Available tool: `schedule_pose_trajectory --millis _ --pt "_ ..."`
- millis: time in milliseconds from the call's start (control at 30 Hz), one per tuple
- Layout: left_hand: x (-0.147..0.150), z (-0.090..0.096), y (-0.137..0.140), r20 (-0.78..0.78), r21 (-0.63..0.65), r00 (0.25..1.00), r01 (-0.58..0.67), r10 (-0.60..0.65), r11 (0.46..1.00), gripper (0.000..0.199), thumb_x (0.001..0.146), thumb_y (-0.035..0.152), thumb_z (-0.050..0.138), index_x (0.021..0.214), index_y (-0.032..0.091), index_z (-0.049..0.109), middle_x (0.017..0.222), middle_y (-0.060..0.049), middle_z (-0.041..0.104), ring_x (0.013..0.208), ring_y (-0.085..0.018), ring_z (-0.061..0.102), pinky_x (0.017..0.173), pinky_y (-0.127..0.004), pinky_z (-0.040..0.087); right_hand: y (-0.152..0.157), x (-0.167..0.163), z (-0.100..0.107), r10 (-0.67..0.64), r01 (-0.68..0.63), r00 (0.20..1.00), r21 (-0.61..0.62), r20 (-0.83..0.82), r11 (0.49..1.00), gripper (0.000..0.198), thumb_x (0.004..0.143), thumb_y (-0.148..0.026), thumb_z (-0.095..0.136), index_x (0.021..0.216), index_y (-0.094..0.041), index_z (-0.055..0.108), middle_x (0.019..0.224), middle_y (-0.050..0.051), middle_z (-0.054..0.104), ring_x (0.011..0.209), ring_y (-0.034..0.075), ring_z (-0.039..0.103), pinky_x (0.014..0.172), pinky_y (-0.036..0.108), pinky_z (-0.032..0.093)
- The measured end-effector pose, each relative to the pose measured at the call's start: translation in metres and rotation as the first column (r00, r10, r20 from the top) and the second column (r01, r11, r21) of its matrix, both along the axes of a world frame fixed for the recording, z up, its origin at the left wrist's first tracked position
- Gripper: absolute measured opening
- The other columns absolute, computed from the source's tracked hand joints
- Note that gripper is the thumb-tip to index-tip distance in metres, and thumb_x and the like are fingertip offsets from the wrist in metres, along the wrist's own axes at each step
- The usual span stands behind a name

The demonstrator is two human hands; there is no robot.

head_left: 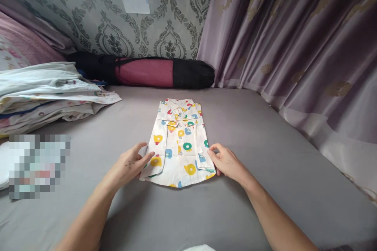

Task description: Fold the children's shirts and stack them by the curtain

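A small white button-up shirt (181, 155) with yellow, green, blue and red printed figures lies front up on the grey sheet. Its collar points away from me, and both sleeves are folded down over the front. At the lower left edge, my left hand (129, 164) has its thumb on top of the sleeve and its lower fingers tucked at or under the cloth. My right hand (228, 161) pinches the opposite edge beside the cuff, with some fingertips hidden beneath the fabric.
A grey sheet (265, 200) covers the surface. Piled clothes (50, 90) lie at the left, above a blurred-out patch (39, 166). A black and maroon roll bag (144, 72) rests along the patterned wall (118, 27). Purple curtains (282, 27) hang at the right.
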State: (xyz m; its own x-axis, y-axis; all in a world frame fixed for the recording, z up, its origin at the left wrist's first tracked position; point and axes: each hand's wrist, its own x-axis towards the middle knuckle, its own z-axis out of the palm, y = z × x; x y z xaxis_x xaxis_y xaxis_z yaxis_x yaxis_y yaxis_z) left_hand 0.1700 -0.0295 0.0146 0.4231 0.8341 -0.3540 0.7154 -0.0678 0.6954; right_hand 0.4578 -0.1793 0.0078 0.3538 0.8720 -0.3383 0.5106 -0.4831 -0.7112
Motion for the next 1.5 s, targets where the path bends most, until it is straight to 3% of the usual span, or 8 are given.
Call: schedule_pose_trajectory --millis 100,200,333,467,700,1100,1267,1500 --pt "-0.001 0.009 -0.003 0.071 -0.163 0.996 0.058 -0.047 0.985 0.079 0.074 0.07 0.058 0.138 0.025 0.046 0.056 0.005 0.057 0.046 -0.014 0.05 0.043 -0.022 0.032 -0.002 -0.001 0.006 0.057 -0.068 0.983 -0.058 -0.174 0.996 0.04 0.091 -0.055 0.044 0.113 -0.023 0.054 0.062 -0.006 0.06 0.045 0.011 0.058 0.037 0.019 0.031" --pt "-0.002 0.016 -0.004 0.134 -0.261 0.987 0.121 -0.089 0.958 0.07 0.075 0.069 0.059 0.129 0.025 0.057 0.065 0.002 0.059 0.05 -0.012 0.05 0.043 -0.021 0.031 -0.004 0.003 0.01 0.163 -0.18 0.941 -0.031 -0.296 0.983 0.046 0.087 -0.054 0.055 0.119 -0.022 0.055 0.071 -0.005 0.061 0.052 0.009 0.058 0.042 0.018 0.037" --pt "-0.004 0.015 0.001 0.224 -0.29 0.971 0.144 -0.079 0.946 0.057 0.077 0.067 0.059 0.109 0.02 0.07 0.077 -0.004 0.065 0.061 -0.013 0.054 0.049 -0.02 0.037 -0.009 0.012 0.012 0.284 -0.294 0.866 0.04 -0.412 0.955 0.06 0.078 -0.039 0.07 0.131 -0.019 0.051 0.086 -0.001 0.065 0.068 0.01 0.058 0.06 0.021 0.047" --pt "-0.005 0.012 0.005 0.282 -0.277 0.958 0.124 -0.043 0.953 0.053 0.078 0.064 0.06 0.102 0.018 0.072 0.076 -0.005 0.067 0.065 -0.014 0.055 0.052 -0.021 0.04 -0.011 0.016 0.01 0.314 -0.331 0.858 0.03 -0.406 0.943 0.065 0.075 -0.026 0.069 0.137 -0.023 0.047 0.087 -0.001 0.064 0.072 0.011 0.058 0.063 0.021 0.046" --pt "-0.004 0.01 0.008 0.329 -0.303 0.943 0.052 0.053 0.952 0.053 0.074 0.062 0.066 0.101 0.017 0.072 0.086 -0.008 0.07 0.065 -0.015 0.057 0.054 -0.023 0.046 -0.002 0.015 -0.008 0.142 -0.11 0.945 0.123 -0.294 0.986 0.032 0.083 -0.037 0.059 0.108 -0.018 0.064 0.082 0.0 0.064 0.065 0.011 0.056 0.059 0.023 0.046" --pt "-0.001 0.016 0.007 0.307 -0.358 0.935 -0.056 0.175 0.932 0.057 0.069 0.057 0.066 0.106 0.014 0.065 0.083 -0.01 0.071 0.083 -0.024 0.067 0.061 -0.029 0.05 -0.001 0.003 -0.001 0.173 -0.213 0.955 0.151 0.242 0.965 0.026 0.087 -0.037 0.054 0.101 -0.033 0.075 0.092 0.002 0.072 0.078 0.018 0.065 0.072 0.028 0.048" --pt "0.0 0.017 0.009 0.325 -0.342 0.935 -0.026 0.144 0.939 0.054 0.062 0.047 0.071 0.104 0.014 0.066 0.086 -0.011 0.071 0.082 -0.025 0.068 0.058 -0.029 0.05 0.003 0.005 -0.008 0.113 -0.159 0.958 0.159 0.264 0.974 0.031 0.091 -0.045 0.049 0.092 -0.03 0.076 0.083 0.002 0.07 0.074 0.019 0.063 0.067 0.027 0.046" --pt "0.004 0.006 0.01 0.328 -0.293 0.928 -0.076 0.175 0.953 0.047 0.064 0.055 0.072 0.087 0.015 0.067 0.086 -0.008 0.071 0.059 -0.011 0.057 0.047 -0.021 0.037 0.006 0.007 -0.018 0.024 -0.065 0.969 0.161 0.246 0.985 0.037 0.09 -0.05 0.046 0.078 -0.023 0.069 0.071 0.0 0.064 0.065 0.017 0.054 0.061 0.026 0.039"
